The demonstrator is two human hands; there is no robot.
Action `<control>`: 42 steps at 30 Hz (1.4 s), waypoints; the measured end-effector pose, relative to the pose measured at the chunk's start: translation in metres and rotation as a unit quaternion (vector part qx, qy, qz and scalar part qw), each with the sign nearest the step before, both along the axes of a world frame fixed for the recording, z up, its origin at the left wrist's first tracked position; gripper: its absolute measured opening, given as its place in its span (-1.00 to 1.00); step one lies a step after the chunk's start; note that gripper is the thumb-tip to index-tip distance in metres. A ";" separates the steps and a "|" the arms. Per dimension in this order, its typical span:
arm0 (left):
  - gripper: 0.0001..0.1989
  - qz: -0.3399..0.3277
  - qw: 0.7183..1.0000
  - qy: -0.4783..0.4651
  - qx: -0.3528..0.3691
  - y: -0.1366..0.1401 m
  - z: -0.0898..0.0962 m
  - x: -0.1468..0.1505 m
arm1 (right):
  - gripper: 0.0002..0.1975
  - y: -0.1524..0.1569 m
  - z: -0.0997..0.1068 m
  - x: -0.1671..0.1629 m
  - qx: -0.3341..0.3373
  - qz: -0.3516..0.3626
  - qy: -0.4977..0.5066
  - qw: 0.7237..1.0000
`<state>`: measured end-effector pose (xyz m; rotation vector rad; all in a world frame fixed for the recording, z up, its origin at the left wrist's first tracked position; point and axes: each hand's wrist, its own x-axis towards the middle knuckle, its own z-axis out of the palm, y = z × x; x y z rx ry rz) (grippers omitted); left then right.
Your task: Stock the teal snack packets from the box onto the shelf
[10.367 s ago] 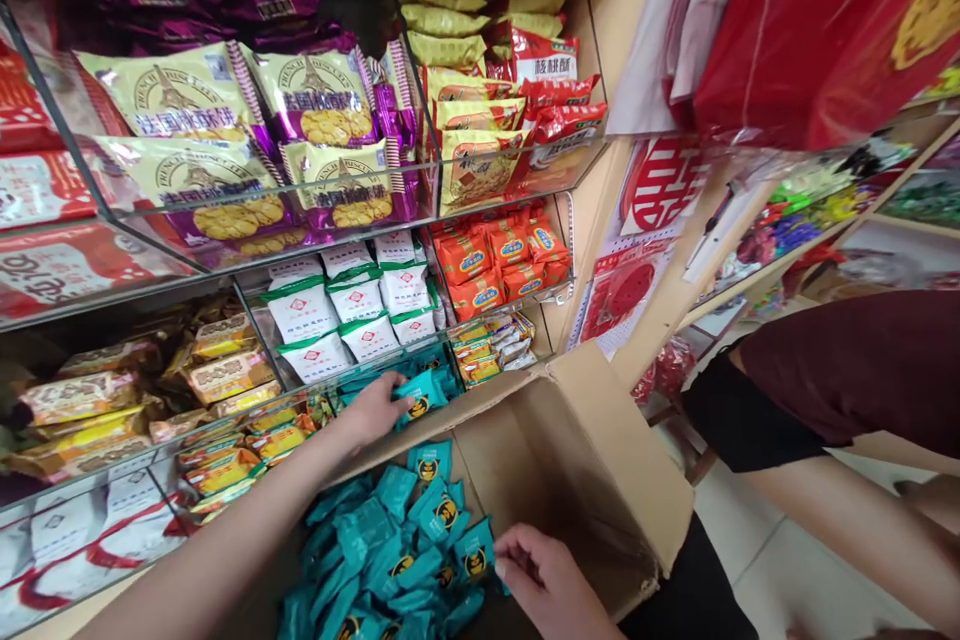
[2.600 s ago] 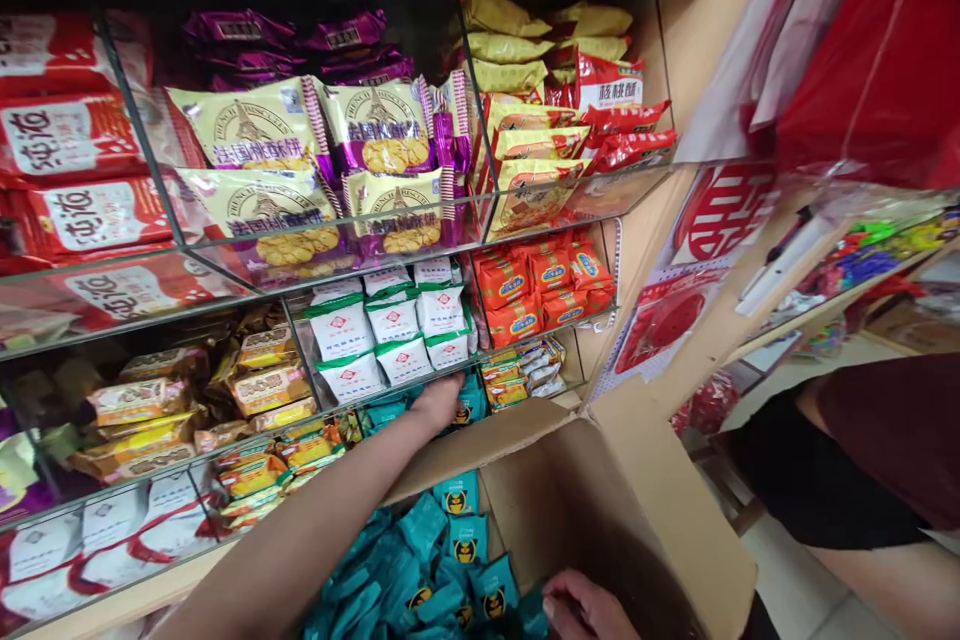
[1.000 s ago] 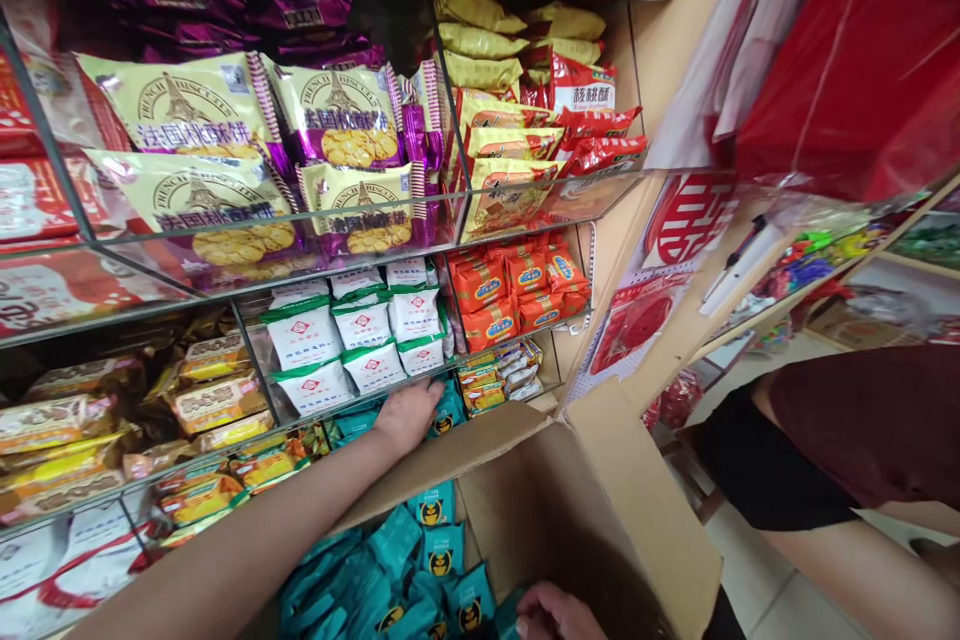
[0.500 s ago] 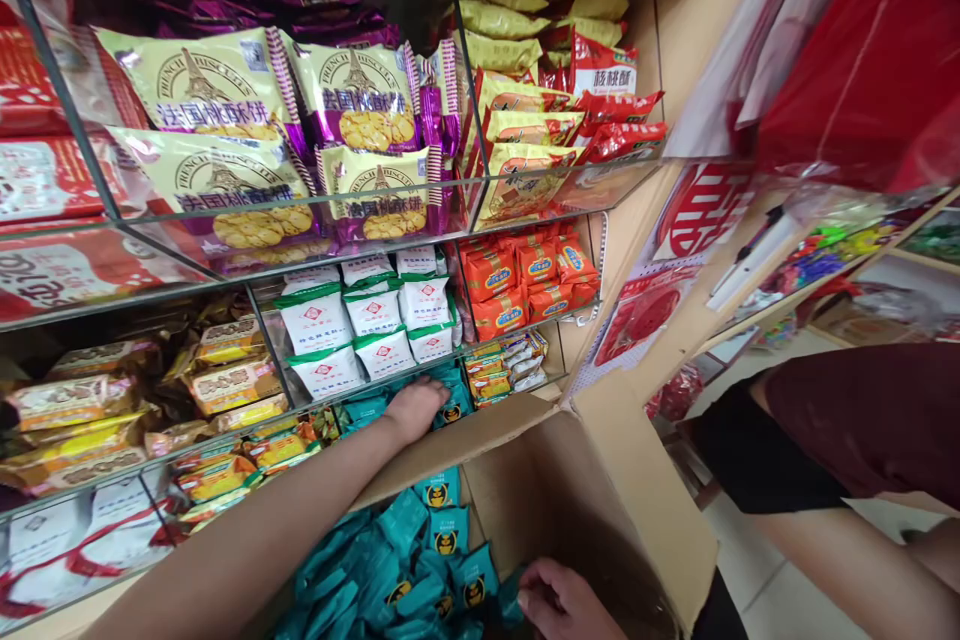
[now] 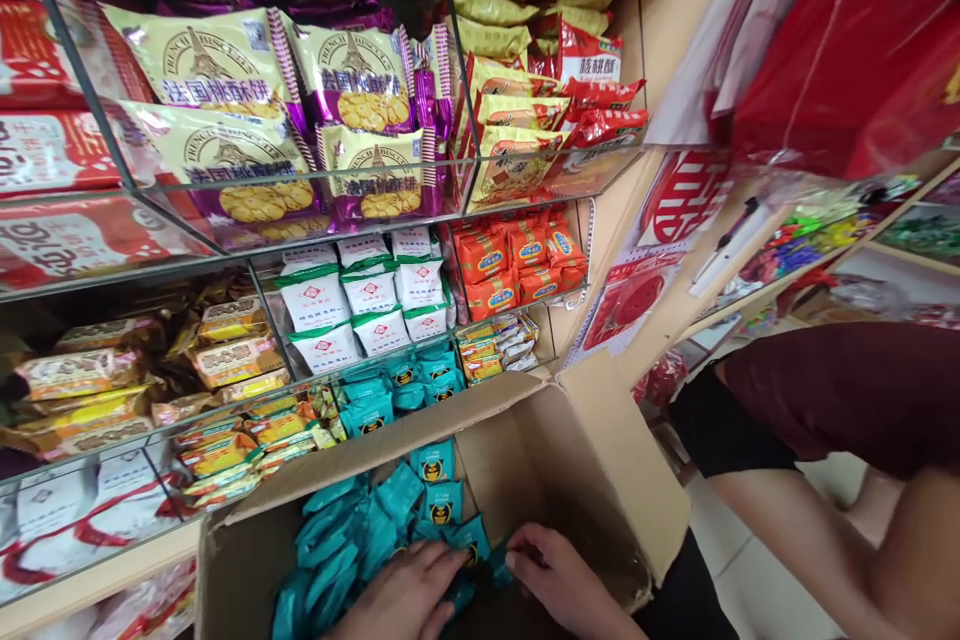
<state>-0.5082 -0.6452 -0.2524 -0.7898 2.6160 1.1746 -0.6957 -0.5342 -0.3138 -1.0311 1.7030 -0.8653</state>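
My left hand (image 5: 412, 585) is inside the cardboard box (image 5: 592, 500), palm down with fingers stretched over a pile of small teal snack packets (image 5: 334, 530). What lies under its palm is hidden. To its right, my right hand (image 5: 559, 575) has its thumb and fingers closed on the edge of one teal packet (image 5: 501, 565). More teal packets (image 5: 367, 412) fill a shelf compartment just beyond the box's raised flap.
White-and-green packets (image 5: 371, 290), orange packets (image 5: 487, 260) and yellow packets (image 5: 484, 360) stand in neighbouring compartments behind clear dividers. French biscuit packs (image 5: 251, 160) sit on the shelf above. At the right, a person in a dark red top (image 5: 847, 390) is close to the box.
My left hand has come back from the shelf compartment into the box, leaving the teal packets there uncovered. My right hand stays by its packet. The view has shifted slightly.
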 end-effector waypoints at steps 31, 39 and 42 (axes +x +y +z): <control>-0.61 0.317 0.876 0.227 0.285 0.000 -0.004 -0.056 | -0.65 -0.020 0.032 0.013 -0.126 -0.143 -0.015 0.982; -0.70 0.458 0.712 0.311 0.431 0.021 0.005 -0.066 | -0.65 -0.028 0.029 0.024 -0.149 -0.252 0.011 0.956; -0.74 0.491 0.640 0.289 0.516 0.021 -0.001 -0.061 | -0.67 -0.027 0.031 0.026 -0.165 -0.235 0.058 0.956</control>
